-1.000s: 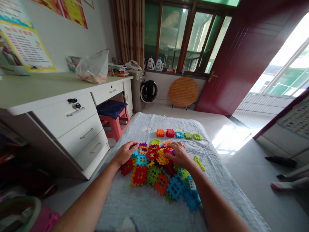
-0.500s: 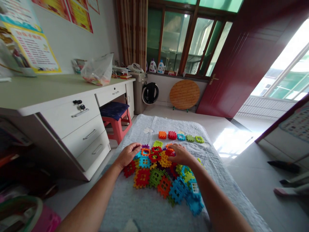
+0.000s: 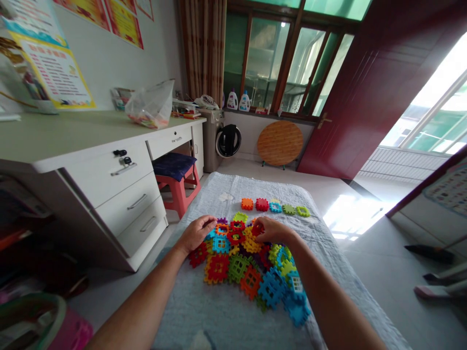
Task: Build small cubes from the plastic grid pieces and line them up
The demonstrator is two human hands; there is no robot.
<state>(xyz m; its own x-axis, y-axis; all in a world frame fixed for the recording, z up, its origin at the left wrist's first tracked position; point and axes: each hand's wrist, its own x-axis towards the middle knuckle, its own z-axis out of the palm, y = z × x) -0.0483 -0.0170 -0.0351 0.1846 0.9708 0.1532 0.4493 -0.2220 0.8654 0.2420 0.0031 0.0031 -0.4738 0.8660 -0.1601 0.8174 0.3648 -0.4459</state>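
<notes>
A heap of interlocking plastic building blocks in red, orange, yellow, green, blue and purple lies on the cloth-covered surface in front of me. My left hand rests at the heap's left edge, its fingers loosely stretched beside an orange block and a light-blue windowed block. On the heap's far right side, my right hand has its fingers bent around a red block, just above a yellow block. Its fingertips are partly hidden.
Beyond the heap, a row of several blocks, with a red block among them, lies on the grey-blue cloth. At left stand a white desk and a pink stool. A round wooden board leans against the far wall.
My right hand's fingers have curled in more around the red block, which now looks tilted. My left hand stays at the heap's edge. The whole view has shifted slightly.
</notes>
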